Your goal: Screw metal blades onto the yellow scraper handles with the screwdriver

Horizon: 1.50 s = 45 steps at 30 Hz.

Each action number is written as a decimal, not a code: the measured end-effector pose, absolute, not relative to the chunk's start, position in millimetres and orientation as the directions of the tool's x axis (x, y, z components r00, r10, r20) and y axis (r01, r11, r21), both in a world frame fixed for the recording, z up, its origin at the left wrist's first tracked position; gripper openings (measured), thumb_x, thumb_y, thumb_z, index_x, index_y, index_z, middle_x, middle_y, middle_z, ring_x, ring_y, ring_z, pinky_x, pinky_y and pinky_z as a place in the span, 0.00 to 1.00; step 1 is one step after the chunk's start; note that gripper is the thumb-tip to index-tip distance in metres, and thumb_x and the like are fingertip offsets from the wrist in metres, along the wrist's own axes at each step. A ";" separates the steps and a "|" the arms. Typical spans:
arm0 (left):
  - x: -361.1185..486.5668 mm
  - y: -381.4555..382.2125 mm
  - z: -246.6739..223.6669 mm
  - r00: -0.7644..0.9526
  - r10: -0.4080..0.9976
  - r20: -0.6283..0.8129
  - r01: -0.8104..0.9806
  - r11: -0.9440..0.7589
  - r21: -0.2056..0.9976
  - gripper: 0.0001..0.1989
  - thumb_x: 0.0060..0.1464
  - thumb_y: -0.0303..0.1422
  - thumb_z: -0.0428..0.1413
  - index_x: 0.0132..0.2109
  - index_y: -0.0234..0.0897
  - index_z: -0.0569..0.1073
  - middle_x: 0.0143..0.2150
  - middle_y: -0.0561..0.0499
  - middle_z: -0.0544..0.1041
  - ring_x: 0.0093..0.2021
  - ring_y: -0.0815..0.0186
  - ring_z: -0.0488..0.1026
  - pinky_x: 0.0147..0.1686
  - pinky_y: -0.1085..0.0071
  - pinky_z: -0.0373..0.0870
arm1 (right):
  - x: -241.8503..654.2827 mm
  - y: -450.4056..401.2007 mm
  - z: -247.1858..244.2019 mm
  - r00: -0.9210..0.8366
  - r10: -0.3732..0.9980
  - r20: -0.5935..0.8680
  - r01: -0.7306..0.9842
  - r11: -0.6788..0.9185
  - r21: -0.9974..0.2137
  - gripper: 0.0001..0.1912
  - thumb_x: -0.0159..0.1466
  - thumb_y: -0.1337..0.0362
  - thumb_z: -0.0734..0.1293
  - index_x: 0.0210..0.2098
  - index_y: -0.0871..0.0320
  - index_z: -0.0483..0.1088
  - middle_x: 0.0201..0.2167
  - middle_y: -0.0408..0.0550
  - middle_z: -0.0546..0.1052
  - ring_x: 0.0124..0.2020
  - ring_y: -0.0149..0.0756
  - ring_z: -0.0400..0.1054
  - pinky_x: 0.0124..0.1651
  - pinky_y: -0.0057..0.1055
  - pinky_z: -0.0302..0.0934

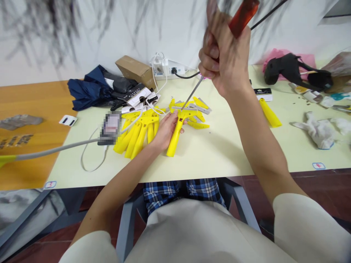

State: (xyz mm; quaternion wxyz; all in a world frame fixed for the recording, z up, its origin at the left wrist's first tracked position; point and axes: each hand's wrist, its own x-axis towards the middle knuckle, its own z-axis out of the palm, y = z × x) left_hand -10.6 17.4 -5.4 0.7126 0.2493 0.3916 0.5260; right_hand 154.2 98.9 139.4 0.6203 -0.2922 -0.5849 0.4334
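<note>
My left hand (pixel 168 128) is closed round the head end of a yellow scraper handle (pixel 174 140), holding it on the pale table. Raised high, my right hand (pixel 225 54) grips a screwdriver (pixel 244 16) with a red handle. Its long metal shaft runs down to the head of the yellow piece, and the tip seems to touch there. Left of my left hand lies a fan of several yellow handles (pixel 135 137). Behind the held piece are loose yellow parts (pixel 199 125) and grey metal blades (pixel 203 105).
A phone (pixel 110 126) with a cable lies on the left. Behind are dark blue cloth (pixel 90 87), a cardboard box (pixel 136 70) and a power strip (pixel 175 68). To the right are a yellow handle (pixel 270 113), a white glove (pixel 315 129) and a black object (pixel 285 69).
</note>
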 end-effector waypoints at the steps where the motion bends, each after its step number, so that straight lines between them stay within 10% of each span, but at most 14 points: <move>1: -10.9 17.8 -4.9 0.145 0.941 -0.305 -0.564 0.332 0.756 0.13 0.68 0.39 0.70 0.46 0.40 0.75 0.41 0.50 0.81 0.37 0.67 0.82 0.24 0.76 0.71 | 155.4 100.3 139.7 -0.053 0.881 0.469 -0.176 0.454 -0.873 0.35 0.67 0.41 0.75 0.26 0.53 0.51 0.26 0.40 0.46 0.23 0.32 0.38 0.24 0.36 0.35; 27: -14.8 21.0 -8.5 0.152 0.938 -0.312 -0.592 0.339 0.732 0.12 0.68 0.39 0.70 0.45 0.38 0.76 0.41 0.50 0.81 0.36 0.70 0.80 0.25 0.78 0.72 | 155.0 99.3 140.5 0.035 0.890 0.454 -0.143 0.454 -0.879 0.43 0.60 0.25 0.76 0.27 0.49 0.49 0.28 0.37 0.43 0.28 0.34 0.31 0.29 0.39 0.30; 45: -14.2 21.3 -7.0 0.172 0.925 -0.338 -0.594 0.371 0.714 0.12 0.69 0.39 0.69 0.46 0.38 0.76 0.44 0.48 0.83 0.36 0.70 0.80 0.24 0.78 0.70 | 155.0 87.3 145.8 -0.085 0.886 0.456 -0.105 0.447 -0.888 0.38 0.69 0.31 0.73 0.26 0.51 0.51 0.26 0.39 0.47 0.24 0.32 0.38 0.27 0.38 0.31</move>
